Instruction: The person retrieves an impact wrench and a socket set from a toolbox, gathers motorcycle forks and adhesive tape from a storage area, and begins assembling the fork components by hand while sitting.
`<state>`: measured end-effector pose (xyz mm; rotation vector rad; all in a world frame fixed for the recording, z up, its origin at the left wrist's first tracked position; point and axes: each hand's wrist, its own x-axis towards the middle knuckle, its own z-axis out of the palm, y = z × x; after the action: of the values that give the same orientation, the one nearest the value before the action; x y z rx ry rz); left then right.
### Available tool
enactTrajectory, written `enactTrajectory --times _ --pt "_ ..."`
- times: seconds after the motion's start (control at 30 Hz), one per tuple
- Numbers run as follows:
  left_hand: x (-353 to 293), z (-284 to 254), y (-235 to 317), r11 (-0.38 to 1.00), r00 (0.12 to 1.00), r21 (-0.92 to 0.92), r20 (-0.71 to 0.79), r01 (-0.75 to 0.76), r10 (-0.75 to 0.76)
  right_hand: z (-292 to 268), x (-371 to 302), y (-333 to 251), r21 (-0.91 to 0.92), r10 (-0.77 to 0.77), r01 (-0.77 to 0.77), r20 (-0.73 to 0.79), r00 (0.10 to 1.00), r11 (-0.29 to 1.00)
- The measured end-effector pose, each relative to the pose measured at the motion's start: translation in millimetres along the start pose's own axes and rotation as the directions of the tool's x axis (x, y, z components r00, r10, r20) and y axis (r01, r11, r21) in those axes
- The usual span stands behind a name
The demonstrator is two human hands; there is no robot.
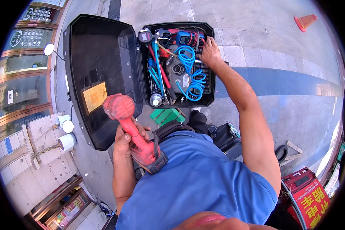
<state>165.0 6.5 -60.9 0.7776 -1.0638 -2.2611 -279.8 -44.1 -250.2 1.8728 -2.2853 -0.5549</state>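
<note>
Right hand in at the black toolbox's right wall, left hand wrapped round the red cordless impact wrench!
And here's the layout: the wrench sits below the toolbox's left half, its long axis slanting from a motor head over the open lid's lower corner down to the battery by the blue shirt; the left hand grips its handle, forearm upright; the right hand is nearer the dark sockets inside the toolbox's right wall, arm stretched, fingers curling down over the rim; whether they close on anything, I can't tell; blue coiled hose lies just inside, left of those fingers.
</note>
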Motion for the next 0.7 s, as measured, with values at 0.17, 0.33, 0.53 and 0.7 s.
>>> enactTrajectory --times 0.17,0.33,0.53,0.7 --pt "-16.7 -4.0 16.0 0.999 0.996 -0.018 -0.079 0.035 -0.036 3.4 11.3 10.0 0.305 -0.081 0.075 0.009 0.997 0.949" --pt "-6.2 16.7 26.8 0.997 0.996 0.046 -0.065 0.061 -0.058 -8.3 -26.6 -7.9 0.664 0.196 -0.114 -0.049 0.979 0.739" --pt "5.1 47.4 20.7 0.973 0.965 0.21 -0.258 0.096 -0.04 21.3 -80.9 -44.7 0.972 0.459 -0.234 0.192 0.867 0.035" --pt "22.1 52.7 27.5 0.988 0.968 0.032 -0.21 0.148 -0.138 23.4 -91.9 -53.1 0.942 0.565 -0.335 0.259 0.783 0.032"
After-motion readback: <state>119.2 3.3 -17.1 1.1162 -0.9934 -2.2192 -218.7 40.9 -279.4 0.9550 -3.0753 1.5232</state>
